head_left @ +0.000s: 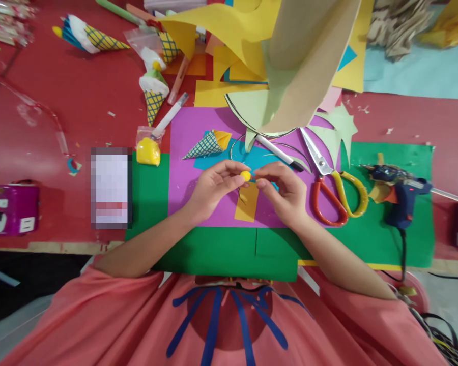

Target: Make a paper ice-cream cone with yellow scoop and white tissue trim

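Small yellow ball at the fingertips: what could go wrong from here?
The small yellow ball, pinched by the left hand, could slip and roll off.
The scissors lie close beside the right hand, which might knock them.
The glue gun's cord hangs past the near edge, so a snag could drag the glue gun.

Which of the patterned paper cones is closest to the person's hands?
The cone lying on its side on the purple sheet; yellow paper shows at its mouth, without the white trim of the others.
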A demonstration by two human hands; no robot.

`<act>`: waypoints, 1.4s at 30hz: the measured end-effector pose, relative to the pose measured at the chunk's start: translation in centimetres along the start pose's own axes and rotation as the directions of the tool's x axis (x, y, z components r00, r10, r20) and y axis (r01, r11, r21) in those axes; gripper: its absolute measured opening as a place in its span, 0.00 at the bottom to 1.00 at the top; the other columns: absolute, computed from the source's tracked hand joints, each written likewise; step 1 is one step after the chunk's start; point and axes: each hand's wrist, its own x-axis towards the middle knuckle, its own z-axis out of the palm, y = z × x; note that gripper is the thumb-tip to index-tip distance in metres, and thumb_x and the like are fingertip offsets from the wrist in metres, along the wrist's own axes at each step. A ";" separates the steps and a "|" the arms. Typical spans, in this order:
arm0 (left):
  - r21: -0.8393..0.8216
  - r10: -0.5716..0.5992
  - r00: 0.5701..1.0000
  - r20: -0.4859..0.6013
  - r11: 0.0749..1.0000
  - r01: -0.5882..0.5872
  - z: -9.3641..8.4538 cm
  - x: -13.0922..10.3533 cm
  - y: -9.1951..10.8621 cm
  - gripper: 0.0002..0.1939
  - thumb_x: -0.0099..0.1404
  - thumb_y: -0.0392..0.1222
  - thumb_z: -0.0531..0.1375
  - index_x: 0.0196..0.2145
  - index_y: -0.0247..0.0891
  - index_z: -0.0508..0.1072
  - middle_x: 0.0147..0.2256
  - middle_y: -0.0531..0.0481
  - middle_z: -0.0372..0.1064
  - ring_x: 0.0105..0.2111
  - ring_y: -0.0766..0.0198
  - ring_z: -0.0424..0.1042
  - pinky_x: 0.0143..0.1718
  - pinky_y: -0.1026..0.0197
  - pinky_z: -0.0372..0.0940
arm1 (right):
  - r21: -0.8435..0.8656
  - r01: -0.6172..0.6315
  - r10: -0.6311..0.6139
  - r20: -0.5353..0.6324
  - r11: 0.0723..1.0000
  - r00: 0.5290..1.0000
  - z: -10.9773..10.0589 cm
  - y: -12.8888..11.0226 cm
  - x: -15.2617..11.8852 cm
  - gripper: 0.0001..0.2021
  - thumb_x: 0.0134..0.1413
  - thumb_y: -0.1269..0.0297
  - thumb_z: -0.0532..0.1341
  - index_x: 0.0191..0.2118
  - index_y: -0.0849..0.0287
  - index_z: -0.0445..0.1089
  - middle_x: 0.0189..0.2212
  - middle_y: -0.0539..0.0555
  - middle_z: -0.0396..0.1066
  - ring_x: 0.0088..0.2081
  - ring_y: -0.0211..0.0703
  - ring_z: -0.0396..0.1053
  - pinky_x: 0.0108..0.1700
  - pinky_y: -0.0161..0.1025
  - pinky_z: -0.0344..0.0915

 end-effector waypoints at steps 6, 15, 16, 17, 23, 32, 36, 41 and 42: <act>0.039 0.036 0.999 -0.011 0.999 -0.036 0.0 0.0 -0.2 0.13 0.55 0.46 0.72 0.36 0.40 0.78 0.38 0.52 0.77 0.39 0.67 0.75 0.41 0.67 0.69 | -0.189 0.214 -0.211 0.036 0.958 0.977 0.2 0.6 -0.3 0.14 0.58 0.63 0.66 0.51 0.51 0.73 0.35 0.51 0.74 0.32 0.36 0.71 0.30 0.34 0.70; 0.123 0.012 0.995 0.097 0.992 -0.024 -0.2 -0.2 0.9 0.20 0.60 0.58 0.66 0.42 0.41 0.74 0.36 0.49 0.76 0.39 0.61 0.77 0.43 0.60 0.70 | -0.019 0.059 -0.059 -0.024 0.998 0.998 0.0 0.2 0.1 0.06 0.60 0.58 0.64 0.39 0.54 0.73 0.32 0.50 0.71 0.32 0.36 0.70 0.31 0.34 0.69; 0.185 0.058 0.995 0.079 0.980 -0.072 -0.4 -0.1 1.5 0.21 0.61 0.59 0.64 0.43 0.41 0.74 0.39 0.47 0.76 0.42 0.59 0.76 0.46 0.58 0.69 | 0.061 -0.014 0.017 -0.046 0.998 0.999 -0.1 0.1 0.2 0.08 0.61 0.56 0.63 0.37 0.55 0.72 0.31 0.49 0.70 0.30 0.35 0.69 0.30 0.34 0.67; 0.273 0.128 0.991 0.037 0.953 -0.133 -0.8 0.0 2.0 0.20 0.61 0.57 0.65 0.43 0.41 0.75 0.42 0.46 0.76 0.46 0.57 0.75 0.50 0.56 0.68 | 0.135 -0.083 0.091 -0.054 0.987 0.994 -0.1 0.1 0.3 0.11 0.62 0.54 0.62 0.33 0.55 0.70 0.28 0.48 0.69 0.27 0.34 0.67 0.28 0.34 0.66; 0.809 0.425 0.898 -0.108 0.563 -0.169 -4.6 2.8 3.5 0.33 0.48 0.41 0.74 0.51 0.43 0.70 0.60 0.43 0.62 0.67 0.43 0.49 0.69 0.46 0.45 | 0.369 -0.337 0.350 0.034 0.866 0.936 -0.1 0.5 0.7 0.22 0.62 0.46 0.58 0.24 0.58 0.67 0.22 0.49 0.71 0.21 0.33 0.66 0.24 0.34 0.64; 0.954 0.280 0.959 0.047 0.272 -0.126 -4.1 2.3 2.5 0.24 0.58 0.41 0.66 0.50 0.40 0.64 0.48 0.46 0.71 0.50 0.53 0.73 0.50 0.53 0.67 | 0.474 -0.408 0.425 0.077 0.780 0.902 -0.4 0.9 0.9 0.11 0.53 0.61 0.69 0.43 0.53 0.75 0.33 0.47 0.77 0.28 0.31 0.73 0.30 0.31 0.70; 0.905 0.112 0.989 0.091 0.405 -0.130 -2.4 1.0 2.3 0.26 0.56 0.40 0.66 0.48 0.41 0.59 0.43 0.50 0.71 0.39 0.61 0.76 0.35 0.63 0.66 | 0.473 -0.412 0.433 0.070 0.778 0.899 -0.5 1.0 0.9 0.11 0.58 0.53 0.65 0.34 0.56 0.75 0.24 0.46 0.73 0.22 0.30 0.68 0.26 0.30 0.67; 0.782 -0.002 0.985 0.171 0.608 -0.134 -1.7 0.5 1.8 0.24 0.60 0.43 0.63 0.50 0.41 0.58 0.46 0.48 0.69 0.44 0.60 0.73 0.41 0.61 0.68 | 0.485 -0.410 0.441 0.055 0.773 0.896 -0.3 1.2 0.8 0.11 0.57 0.53 0.66 0.33 0.56 0.75 0.25 0.46 0.71 0.22 0.29 0.66 0.25 0.30 0.66; 0.745 -0.037 0.985 0.171 0.658 -0.105 -1.8 0.4 1.6 0.22 0.61 0.44 0.61 0.50 0.41 0.58 0.44 0.49 0.69 0.42 0.61 0.73 0.39 0.61 0.68 | 0.504 -0.411 0.443 0.060 0.760 0.894 -0.2 1.2 0.8 0.09 0.56 0.55 0.67 0.35 0.55 0.76 0.26 0.46 0.72 0.23 0.29 0.67 0.27 0.30 0.67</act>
